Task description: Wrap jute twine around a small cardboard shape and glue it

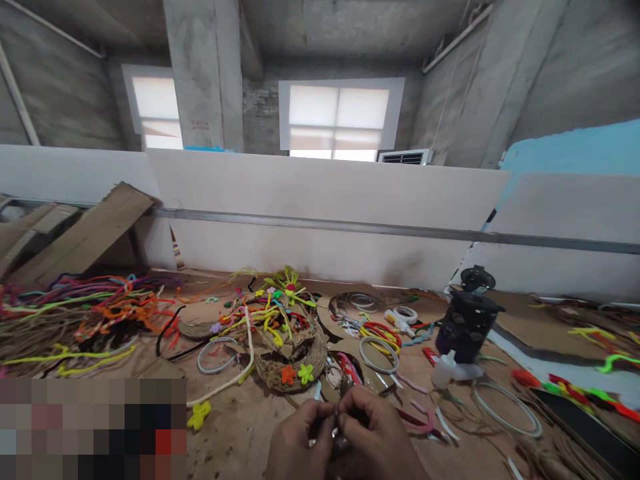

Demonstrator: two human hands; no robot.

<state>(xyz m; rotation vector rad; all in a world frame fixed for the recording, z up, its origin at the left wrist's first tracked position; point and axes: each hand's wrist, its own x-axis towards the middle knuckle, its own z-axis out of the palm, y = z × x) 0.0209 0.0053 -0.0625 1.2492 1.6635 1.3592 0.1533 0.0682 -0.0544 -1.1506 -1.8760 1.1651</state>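
Note:
Close to the table's front edge, my left hand (303, 437) and my right hand (377, 430) meet with thumbs and fingertips pinched together. Between them is something small with a shiny, silvery glint; its kind is hidden by the fingers. Just beyond the hands lies a rope-wrapped crescent (316, 350), bearing an orange fuzzy flower (289, 375) and a yellow-green fuzzy flower (306, 373). Pipe cleaners and cardboard bits are heaped on and around it. A yellow fuzzy flower (199, 415) sits apart, left of my hands.
Pale rings (379, 355) lie past my right hand. A black lidded container (467, 327) stands at the right behind a small squeeze bottle (443, 370). Colourful pipe cleaners (115, 303) pile up at the left below cardboard strips (95, 230). A white partition (320, 190) borders the table's back.

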